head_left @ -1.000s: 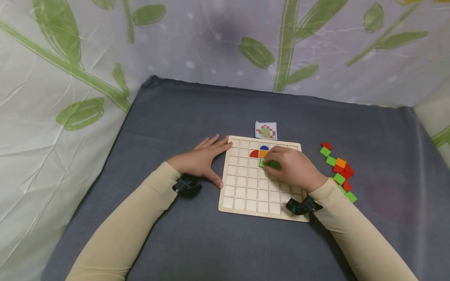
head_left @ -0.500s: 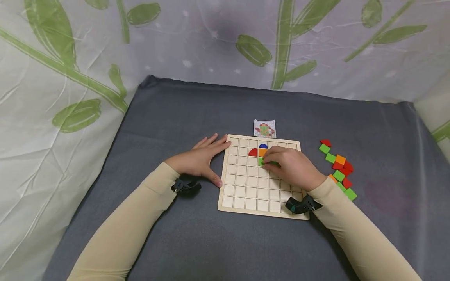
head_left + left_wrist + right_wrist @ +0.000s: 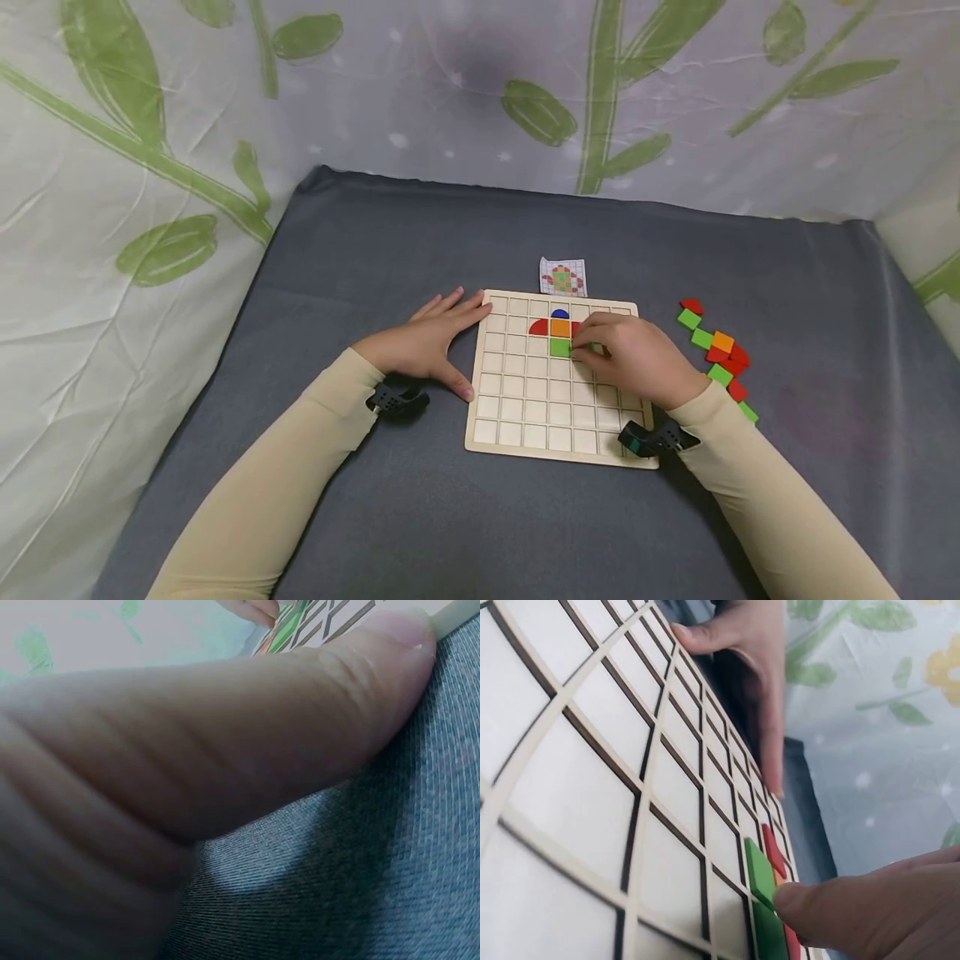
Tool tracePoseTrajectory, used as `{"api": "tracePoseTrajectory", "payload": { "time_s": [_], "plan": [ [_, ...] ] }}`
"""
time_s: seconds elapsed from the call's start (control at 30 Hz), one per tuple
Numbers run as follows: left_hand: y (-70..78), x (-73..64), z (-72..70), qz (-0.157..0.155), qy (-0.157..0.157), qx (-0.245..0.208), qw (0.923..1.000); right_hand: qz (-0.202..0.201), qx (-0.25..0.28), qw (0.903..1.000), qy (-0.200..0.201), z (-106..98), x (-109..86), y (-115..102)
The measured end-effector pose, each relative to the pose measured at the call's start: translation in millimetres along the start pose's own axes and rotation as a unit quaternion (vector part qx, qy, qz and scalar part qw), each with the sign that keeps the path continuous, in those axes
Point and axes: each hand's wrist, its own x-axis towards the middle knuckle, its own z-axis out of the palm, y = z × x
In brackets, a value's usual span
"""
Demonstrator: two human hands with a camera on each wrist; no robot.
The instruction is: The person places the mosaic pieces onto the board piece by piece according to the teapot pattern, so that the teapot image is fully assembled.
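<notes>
A pale wooden grid board [image 3: 525,387] lies on the dark cloth. My left hand [image 3: 423,337] rests at its left side, fingers spread, with fingertips on the upper left corner and the thumb touching the left rim. Over the board's upper right part, my right hand [image 3: 637,354] has curled fingers and pinches a shaded green square tile [image 3: 769,934] low in the grid. Beside it sits another green tile [image 3: 559,347], with an orange tile [image 3: 559,327] above. A red quarter-round tile [image 3: 538,327] and a blue half-round tile [image 3: 559,314] adjoin the orange one. Another red tile is partly hidden by the right fingers.
A small pattern card [image 3: 562,277] lies behind the board. Several loose green, orange and red tiles [image 3: 722,342] form a crooked line to the right, partly behind the right wrist. A leaf-printed curtain [image 3: 420,92] closes off the back.
My right fingertips have shifted slightly right, uncovering the whole green tile and part of the red one on the right. The left hand keeps its place on the board.
</notes>
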Motion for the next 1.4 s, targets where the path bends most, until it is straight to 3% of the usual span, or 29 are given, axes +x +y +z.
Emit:
{"api": "tracePoseTrajectory", "payload": {
  "time_s": [0.4, 0.63, 0.77, 0.97, 1.4],
  "plan": [
    [2.4, 5.6, 0.3, -0.003, -0.001, -0.002, 1.0000, 0.108, 0.000, 0.9941, -0.006, -30, -24.6, 32],
    [0.6, 2.8, 1.5, 0.003, 0.000, -0.004, 1.0000, 0.190, 0.022, 0.9808, -0.035, -58, -38.6, 54],
    [-2.3, 3.0, 1.9, 0.006, 0.005, 0.001, 1.0000, 0.218, 0.023, 0.9748, -0.040, -68, -45.0, 67],
    [-3.2, 2.6, 2.4, 0.001, 0.002, 0.002, 1.0000, 0.245, 0.025, 0.9681, -0.046, -68, -50.5, 82],
    [-2.5, 1.6, 2.1, 0.004, 0.002, -0.001, 1.0000, 0.254, -0.023, 0.9663, -0.038, -59, -54.9, 94]
  ]
}}
